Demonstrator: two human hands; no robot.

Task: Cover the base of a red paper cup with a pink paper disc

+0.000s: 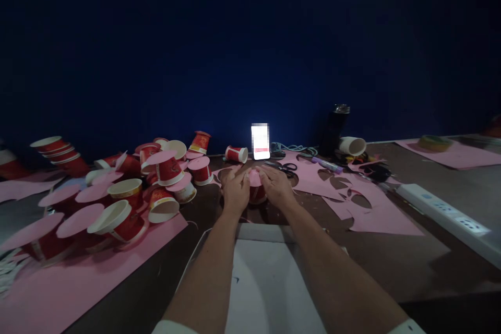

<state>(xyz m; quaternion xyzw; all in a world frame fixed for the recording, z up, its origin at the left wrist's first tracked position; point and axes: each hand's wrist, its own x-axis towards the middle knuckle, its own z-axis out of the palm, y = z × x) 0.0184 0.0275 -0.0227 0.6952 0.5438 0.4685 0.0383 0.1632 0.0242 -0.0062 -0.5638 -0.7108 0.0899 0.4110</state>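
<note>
Straight ahead, a red paper cup (257, 195) stands between my two hands with a piece of pink paper (254, 177) over its top. My left hand (236, 190) grips the cup from the left, fingers curled toward the pink paper. From the other side my right hand (277, 187) presses in, its fingertips at the paper's edge. The hands cover much of the cup. Just behind my right hand lie black scissors (288, 167). Nearer to me, under my forearms, is a shallow white box (266, 266).
Several red cups (160, 169), many with pink discs, crowd the left on a pink sheet (129, 271). A lit phone (260, 141) stands behind. Rightward are cut pink paper (376, 219), a purple marker (327, 165), a power strip (442, 211), a tipped cup (352, 146) and tape (435, 143).
</note>
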